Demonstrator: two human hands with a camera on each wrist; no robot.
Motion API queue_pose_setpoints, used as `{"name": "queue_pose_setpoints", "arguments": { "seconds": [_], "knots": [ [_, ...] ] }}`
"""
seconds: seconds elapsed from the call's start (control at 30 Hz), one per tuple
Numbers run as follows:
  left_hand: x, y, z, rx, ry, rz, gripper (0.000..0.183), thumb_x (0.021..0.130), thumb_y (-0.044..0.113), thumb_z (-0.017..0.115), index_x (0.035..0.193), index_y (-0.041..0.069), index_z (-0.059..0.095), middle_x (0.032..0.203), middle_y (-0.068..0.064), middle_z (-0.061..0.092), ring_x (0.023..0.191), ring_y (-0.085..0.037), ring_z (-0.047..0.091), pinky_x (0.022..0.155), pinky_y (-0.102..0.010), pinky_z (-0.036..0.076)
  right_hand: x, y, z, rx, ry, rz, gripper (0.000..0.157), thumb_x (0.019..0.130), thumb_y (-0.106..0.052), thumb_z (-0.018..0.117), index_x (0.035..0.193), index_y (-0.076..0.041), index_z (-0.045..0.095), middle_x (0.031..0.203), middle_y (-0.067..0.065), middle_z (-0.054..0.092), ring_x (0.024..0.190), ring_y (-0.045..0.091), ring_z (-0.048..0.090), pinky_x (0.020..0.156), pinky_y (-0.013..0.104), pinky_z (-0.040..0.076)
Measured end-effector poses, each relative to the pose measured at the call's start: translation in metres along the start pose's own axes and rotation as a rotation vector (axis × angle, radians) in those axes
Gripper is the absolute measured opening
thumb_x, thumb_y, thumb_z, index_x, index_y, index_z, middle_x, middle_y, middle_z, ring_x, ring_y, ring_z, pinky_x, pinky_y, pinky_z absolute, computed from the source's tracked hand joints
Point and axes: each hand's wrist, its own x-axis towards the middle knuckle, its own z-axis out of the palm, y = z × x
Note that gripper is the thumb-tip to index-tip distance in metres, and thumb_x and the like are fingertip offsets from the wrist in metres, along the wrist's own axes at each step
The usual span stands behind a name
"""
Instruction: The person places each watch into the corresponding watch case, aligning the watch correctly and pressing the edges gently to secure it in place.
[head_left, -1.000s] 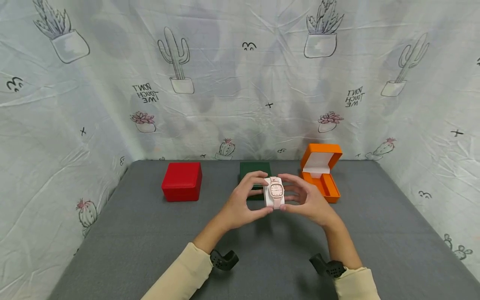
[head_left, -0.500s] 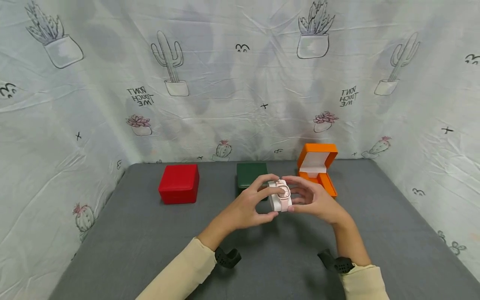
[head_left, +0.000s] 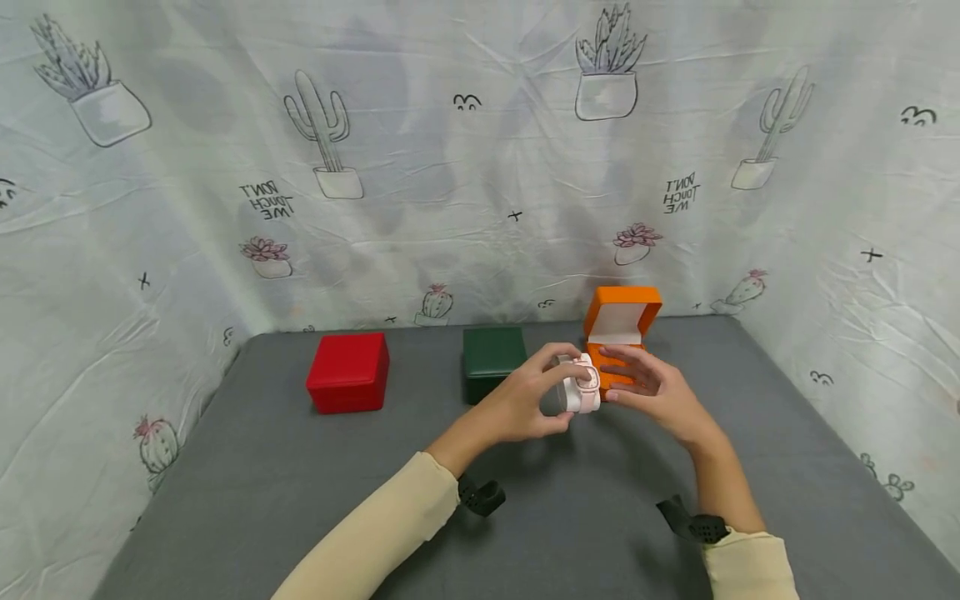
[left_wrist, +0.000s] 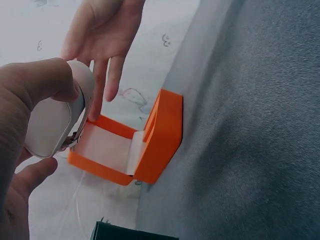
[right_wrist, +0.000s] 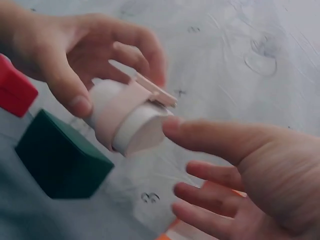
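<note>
A pink wristwatch wraps a white watch pillow, raised over the table in front of the boxes. My left hand grips the pillow between thumb and fingers, with a finger across the watch face in the head view. On the other side, my right hand has its fingers spread, its thumb tip right at the pillow's end in the right wrist view. Behind this hand stands an orange watch box, lid up and lined in white; the hand hides part of its base. The left wrist view shows the pillow's flat white end.
A closed green box stands at the back middle of the grey table. To its left is a closed red box. A white cloth with cactus drawings hangs behind and along both sides.
The watch on its pillow has moved right, closer to the orange box, and turned. A left finger has come over the watch face. My right hand has loosened its hold and spread its fingers.
</note>
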Motion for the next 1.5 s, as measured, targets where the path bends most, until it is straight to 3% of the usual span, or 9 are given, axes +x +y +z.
{"name": "queue_pose_setpoints", "arguments": {
  "seconds": [0.13,0.27,0.37,0.57,0.83,1.1,1.37,1.5],
  "knots": [
    [0.007,-0.003,0.004,-0.003,-0.021,-0.042,0.049,0.080,0.016,0.076,0.125,0.019,0.056,0.141,-0.004,0.040,0.117,-0.014,0.050,0.093,-0.023,0.050,0.000,0.006,-0.012,-0.182,0.182,0.057,0.051,0.089,-0.013,0.069,0.136,-0.004,0.050,0.131,-0.003,0.058,0.117,0.011,0.058,0.090,0.014,0.051],
    [0.015,-0.006,0.008,-0.003,-0.035,-0.070,0.049,0.080,0.016,0.076,0.125,0.019,0.056,0.142,-0.004,0.040,0.119,-0.015,0.049,0.094,-0.025,0.050,0.000,0.013,-0.019,-0.362,0.307,0.157,0.049,0.089,-0.025,0.070,0.132,-0.005,0.055,0.130,0.013,0.059,0.118,0.025,0.057,0.097,0.034,0.052],
    [0.021,-0.009,0.012,-0.001,-0.046,-0.074,0.049,0.081,0.017,0.075,0.126,0.019,0.056,0.142,-0.005,0.039,0.120,-0.016,0.049,0.094,-0.025,0.050,-0.001,0.019,-0.022,-0.414,0.345,0.255,0.052,0.089,-0.028,0.070,0.132,-0.003,0.053,0.134,0.024,0.054,0.123,0.039,0.052,0.101,0.052,0.045],
    [0.031,-0.012,0.019,0.010,-0.075,-0.097,0.049,0.082,0.018,0.074,0.127,0.020,0.055,0.144,-0.005,0.038,0.121,-0.017,0.048,0.095,-0.023,0.049,0.000,0.034,-0.024,-0.480,0.357,0.377,0.062,0.089,-0.029,0.070,0.140,-0.003,0.046,0.145,0.028,0.041,0.129,0.047,0.044,0.099,0.058,0.045],
    [0.043,-0.018,0.031,0.040,-0.135,-0.139,0.049,0.085,0.023,0.073,0.130,0.024,0.053,0.145,-0.003,0.038,0.121,-0.015,0.047,0.098,-0.022,0.048,0.001,0.046,-0.023,-0.589,0.347,0.376,0.062,0.089,-0.027,0.069,0.139,0.001,0.046,0.144,0.029,0.042,0.126,0.047,0.046,0.099,0.061,0.043],
    [0.055,-0.022,0.040,0.057,-0.178,-0.181,0.046,0.086,0.023,0.070,0.128,0.025,0.052,0.141,0.000,0.039,0.118,-0.014,0.046,0.098,-0.024,0.048,0.002,0.053,-0.022,-0.581,0.344,0.449,0.067,0.096,-0.041,0.056,0.145,0.002,0.038,0.147,0.031,0.037,0.128,0.049,0.044,0.102,0.061,0.041],
    [0.062,-0.030,0.051,0.053,-0.214,-0.240,0.052,0.085,0.024,0.072,0.133,0.025,0.051,0.143,-0.001,0.037,0.120,-0.016,0.046,0.097,-0.027,0.048,0.004,0.063,-0.019,-0.652,0.333,0.421,0.058,0.096,-0.026,0.058,0.141,0.007,0.042,0.144,0.031,0.042,0.131,0.050,0.039,0.110,0.061,0.030],
    [0.065,-0.033,0.058,0.066,-0.216,-0.238,0.052,0.085,0.023,0.071,0.133,0.026,0.050,0.142,-0.001,0.038,0.116,-0.015,0.047,0.093,-0.023,0.048,0.005,0.065,-0.020,-0.651,0.320,0.442,0.056,0.096,-0.024,0.057,0.142,0.005,0.042,0.143,0.031,0.043,0.131,0.050,0.039,0.110,0.060,0.031]
  ]
}}
